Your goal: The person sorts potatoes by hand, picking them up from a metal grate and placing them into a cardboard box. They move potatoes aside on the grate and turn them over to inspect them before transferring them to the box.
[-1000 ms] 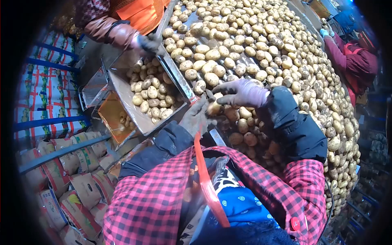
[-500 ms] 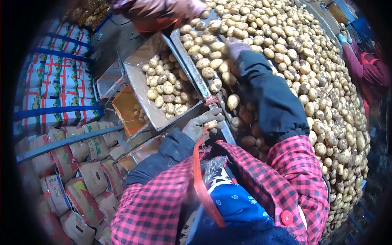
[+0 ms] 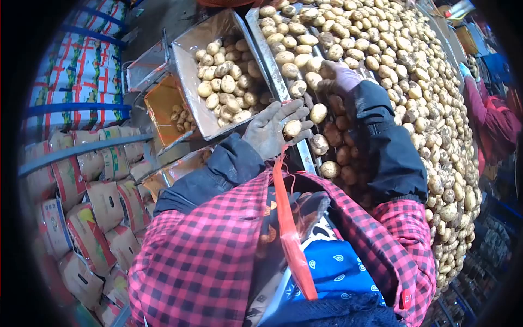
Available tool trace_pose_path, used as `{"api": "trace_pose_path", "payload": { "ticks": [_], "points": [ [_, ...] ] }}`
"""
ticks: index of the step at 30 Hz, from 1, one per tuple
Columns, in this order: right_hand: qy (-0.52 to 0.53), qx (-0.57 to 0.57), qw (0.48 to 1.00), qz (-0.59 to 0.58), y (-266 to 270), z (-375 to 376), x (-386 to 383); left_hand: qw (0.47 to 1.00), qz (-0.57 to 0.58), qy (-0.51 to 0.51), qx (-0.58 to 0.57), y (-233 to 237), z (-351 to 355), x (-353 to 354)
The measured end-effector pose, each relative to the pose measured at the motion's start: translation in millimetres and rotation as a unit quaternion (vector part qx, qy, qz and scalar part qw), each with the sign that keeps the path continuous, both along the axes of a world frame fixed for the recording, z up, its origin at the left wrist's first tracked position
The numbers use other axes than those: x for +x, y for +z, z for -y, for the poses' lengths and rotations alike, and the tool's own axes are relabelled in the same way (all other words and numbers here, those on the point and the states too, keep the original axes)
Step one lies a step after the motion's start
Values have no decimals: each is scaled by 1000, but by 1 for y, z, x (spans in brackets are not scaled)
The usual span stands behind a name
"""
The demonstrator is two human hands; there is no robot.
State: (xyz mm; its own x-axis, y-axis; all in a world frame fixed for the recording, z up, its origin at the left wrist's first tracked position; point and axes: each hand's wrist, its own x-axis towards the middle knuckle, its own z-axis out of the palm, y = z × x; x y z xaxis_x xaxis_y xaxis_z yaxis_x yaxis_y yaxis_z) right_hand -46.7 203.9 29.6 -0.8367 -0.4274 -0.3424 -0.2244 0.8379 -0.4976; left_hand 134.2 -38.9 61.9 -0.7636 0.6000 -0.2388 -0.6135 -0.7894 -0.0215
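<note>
My left hand (image 3: 268, 131), in a dirt-stained grey glove, is palm up beside the metal rail. A potato (image 3: 292, 128) rests in its spread fingers. My right hand (image 3: 340, 78), in a purple glove with dark fingertips, reaches palm down over the potato pile (image 3: 403, 60). Its fingers are apart and touch or nearly touch potatoes near the rail; their tips are partly hidden. Loose potatoes (image 3: 318, 113) lie between my two hands. Left of the rail, a lined box (image 3: 188, 82) is partly filled with potatoes.
The metal rail (image 3: 267, 54) separates the box from the pile. A smaller orange-sided box (image 3: 160, 109) holds a few potatoes. Stacked cartons (image 3: 81, 76) and printed boxes (image 3: 103, 207) stand at left. Another person in a maroon sleeve (image 3: 498, 131) is at far right.
My left hand has moved up and opened out more, with a potato on its fingers. My right hand has shifted slightly right and down. The other person's arm at the top has left view.
</note>
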Motion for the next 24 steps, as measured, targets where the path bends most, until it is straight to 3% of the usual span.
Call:
{"api": "trace_pose_path", "payload": {
  "ticks": [1,2,5,9,10,11,12,13,15,16,17,20,21,22,24],
  "points": [
    [-76,-78,994,1,-14,-5,-1,1000,-12,4,3,1,2,0],
    [-107,-84,989,52,-1,-2,-1,999,-32,15,-22,3,3,1],
    [-113,-55,991,48,4,-3,-2,993,-75,37,-86,9,7,9],
    [-122,-120,984,41,-4,-18,5,970,-155,56,-177,10,21,23],
    [-123,-47,987,-91,-1,-14,11,963,-171,55,-201,8,24,26],
    [-100,-20,984,-148,7,-21,21,955,-188,53,-224,5,27,26],
    [-117,-54,979,-156,21,-19,35,988,-70,45,-133,-7,31,22],
    [-134,-90,973,-165,31,-16,49,982,-25,20,-188,-17,32,23],
    [-157,-226,961,10,31,-22,68,950,56,-14,-306,-25,38,14],
    [-194,-307,931,43,32,-11,86,934,70,-24,-350,-3,35,16],
    [-229,-384,891,82,33,-3,108,944,86,-49,-315,-16,46,17],
    [-218,-424,873,103,47,9,157,928,125,-53,-347,-27,82,23],
    [-225,-443,861,113,53,10,171,962,158,-84,-205,-46,112,17],
    [-229,-431,866,108,49,3,182,977,161,-69,-125,-51,147,7],
    [-274,-412,866,72,48,-7,204,945,19,158,-286,-23,220,-31]
  ]
}}
